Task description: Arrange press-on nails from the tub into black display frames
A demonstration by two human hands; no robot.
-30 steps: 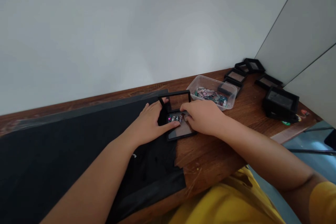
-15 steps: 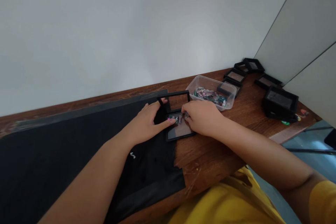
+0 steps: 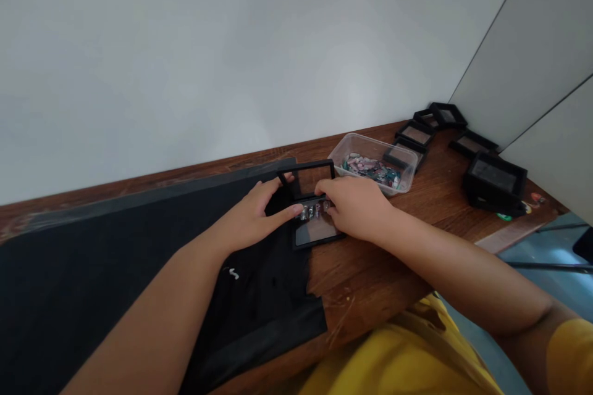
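A hinged black display frame (image 3: 317, 243) with clear film windows lies opened on the table, its lid (image 3: 313, 164) tilted up at the back. Several small shiny decorated pieces (image 3: 311, 212), shaped like press-on nails, sit in a row on the lower film. My left hand (image 3: 252, 213) holds the frame from the left: fingertips behind the raised lid, thumb beside the leftmost piece. My right hand (image 3: 359, 207) is curled over the frame's right side, thumb and fingers closed around the rightmost small piece. The hand partly hides that piece.
Behind my right hand stands a clear plastic tub (image 3: 406, 184) of pink, white and teal pieces. More black frames (image 3: 495, 176) lie at the right, some stacked. A black mat (image 3: 115, 259) covers the table's left part, with a small white scrap (image 3: 234, 273) on it.
My left thumb has drawn back slightly left, uncovering more of the row. My right fingers have shifted slightly left along the frame, and the rightmost piece shows between them.
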